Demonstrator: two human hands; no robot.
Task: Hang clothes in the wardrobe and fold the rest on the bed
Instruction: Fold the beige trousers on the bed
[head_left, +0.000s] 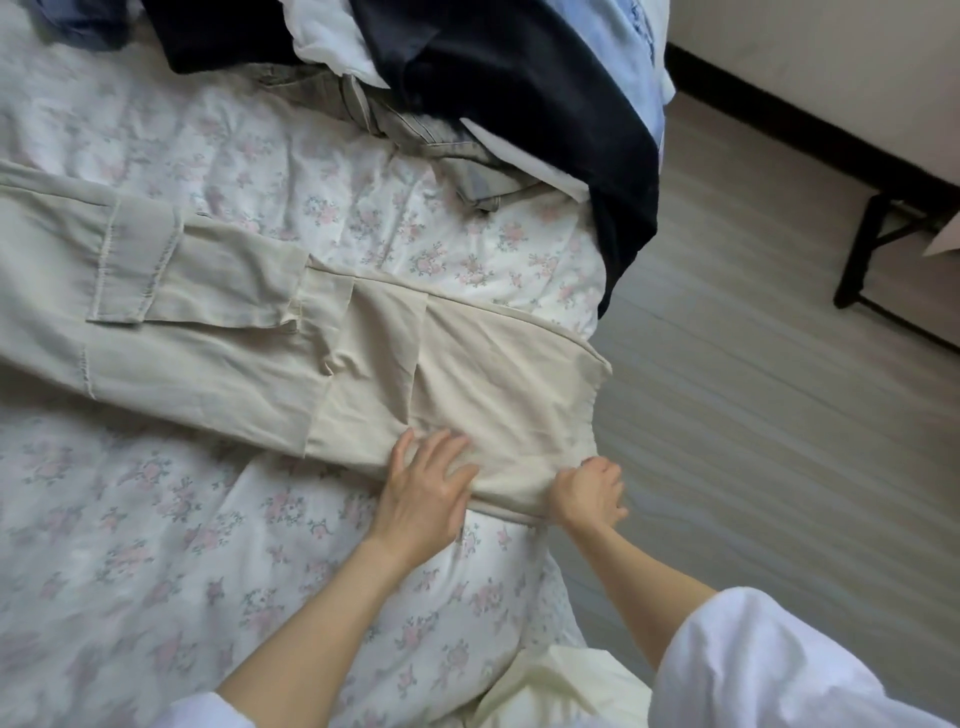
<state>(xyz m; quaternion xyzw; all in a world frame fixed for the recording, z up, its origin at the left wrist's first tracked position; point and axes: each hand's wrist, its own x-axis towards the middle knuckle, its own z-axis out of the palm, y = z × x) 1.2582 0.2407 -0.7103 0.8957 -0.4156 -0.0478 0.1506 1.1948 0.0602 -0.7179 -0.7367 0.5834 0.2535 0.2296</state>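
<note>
Beige trousers (311, 332) reach the bed (156, 545) edge.

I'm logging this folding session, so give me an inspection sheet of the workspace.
Surface: bed with floral bedspread.
Job's things: beige trousers laid flat across the bed.
Clutter: pile of dark, white and light blue clothes at the far edge.
Hands: left hand flat on the trousers; right hand closed on their near edge.
Cables: nothing seen.
Surroundings: grey plank floor, black furniture legs.
</note>
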